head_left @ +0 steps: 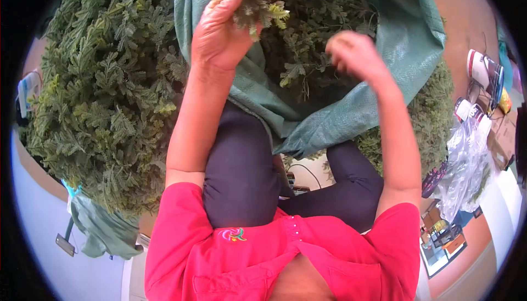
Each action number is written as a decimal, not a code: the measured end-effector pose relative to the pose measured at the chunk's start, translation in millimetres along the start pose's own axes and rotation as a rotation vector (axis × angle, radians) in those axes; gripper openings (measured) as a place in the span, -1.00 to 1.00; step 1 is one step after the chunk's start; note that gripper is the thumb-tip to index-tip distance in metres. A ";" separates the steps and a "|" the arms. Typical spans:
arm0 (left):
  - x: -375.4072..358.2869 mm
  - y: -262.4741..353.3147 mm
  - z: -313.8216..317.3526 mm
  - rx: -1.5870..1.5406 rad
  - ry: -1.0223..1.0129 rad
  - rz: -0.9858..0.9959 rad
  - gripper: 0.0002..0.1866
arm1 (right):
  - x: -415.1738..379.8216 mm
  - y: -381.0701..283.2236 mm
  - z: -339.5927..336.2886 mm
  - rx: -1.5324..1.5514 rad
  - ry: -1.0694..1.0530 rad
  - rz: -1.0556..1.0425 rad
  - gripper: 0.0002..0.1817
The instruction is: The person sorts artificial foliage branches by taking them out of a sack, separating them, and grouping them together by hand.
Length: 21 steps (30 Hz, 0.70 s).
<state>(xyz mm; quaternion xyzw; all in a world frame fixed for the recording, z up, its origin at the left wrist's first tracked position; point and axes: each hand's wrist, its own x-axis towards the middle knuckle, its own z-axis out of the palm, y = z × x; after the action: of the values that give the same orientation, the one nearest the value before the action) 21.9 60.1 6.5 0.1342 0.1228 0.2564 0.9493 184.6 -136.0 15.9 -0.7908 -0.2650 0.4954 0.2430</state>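
Note:
My left hand (pixel 224 26) is raised at the top, over the near left rim of a green woven sack (pixel 398 43). Its fingers are curled around small evergreen sprigs (pixel 261 14), which stick out toward the right. My right hand (pixel 357 54) hovers over the sack's right side, smeared by motion, with its fingers bent inward. Whether anything is in it I cannot make out. Inside the open sack lie more evergreen branches (pixel 302 54), beneath and between both hands. The sack's near edge rests against my knees.
A large heap of evergreen branches (pixel 110 92) rises on the left, and another pile (pixel 433 109) stands at the right. Shoes (pixel 483 70) and a clear plastic bag (pixel 464 164) lie farther right. Green cloth (pixel 101 227) hangs at the lower left.

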 end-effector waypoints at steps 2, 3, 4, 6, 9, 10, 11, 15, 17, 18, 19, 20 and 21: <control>-0.6 -5.4 -12.6 -0.031 -0.044 -0.014 -0.89 | -6.7 32.5 42.5 -0.534 -0.093 -0.021 -0.84; -1.8 -7.3 -15.7 -0.062 -0.096 -0.034 -0.88 | -9.8 50.4 62.6 -0.843 -0.091 -0.096 -0.85; -3.7 -8.7 -16.7 -0.051 -0.056 -0.038 -0.87 | -10.4 64.6 77.8 -0.922 -0.106 -0.099 -0.87; -5.4 -9.2 -16.0 -0.056 -0.027 -0.029 -0.87 | -13.9 76.8 104.0 -1.034 0.016 -0.153 -0.79; -4.9 -7.8 -13.0 -0.073 0.008 -0.024 -0.88 | -19.2 71.2 116.1 -0.983 0.095 -0.277 -0.73; -3.8 -8.3 -13.6 -0.103 0.007 -0.024 -0.89 | -17.6 76.8 118.6 -1.015 0.123 -0.315 -0.68; -3.2 -8.9 -13.6 -0.132 0.004 -0.022 -0.89 | -14.8 83.1 118.6 -1.019 0.121 -0.316 -0.68; -3.4 -11.1 -25.0 -0.182 -0.019 0.006 -0.88 | -8.9 79.2 94.2 -0.882 0.227 -0.414 -0.68; -5.5 -7.2 -19.2 -0.164 0.018 0.020 -0.92 | -21.9 45.0 68.8 -0.790 0.240 -0.453 -0.68; -4.7 -5.7 -19.5 -0.189 -0.025 0.032 -0.92 | -36.3 20.2 55.1 -0.453 0.229 -0.383 -0.71; -4.6 -4.8 -18.2 -0.216 -0.070 0.039 -0.92 | -44.3 4.6 45.5 -0.118 0.215 -0.303 -0.73; -4.5 -3.8 -13.6 -0.191 0.004 0.049 -0.79 | -41.3 5.3 30.7 -0.048 0.142 -0.271 -0.73; -3.6 -3.8 -14.5 -0.202 -0.009 0.053 -0.79 | -39.9 3.4 14.6 0.019 0.074 -0.236 -0.72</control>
<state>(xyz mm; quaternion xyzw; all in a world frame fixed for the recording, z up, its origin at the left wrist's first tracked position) 16.3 57.9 -7.6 0.0423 0.0883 0.2919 0.9514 157.2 -163.1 34.2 -0.7696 -0.3424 0.4361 0.3168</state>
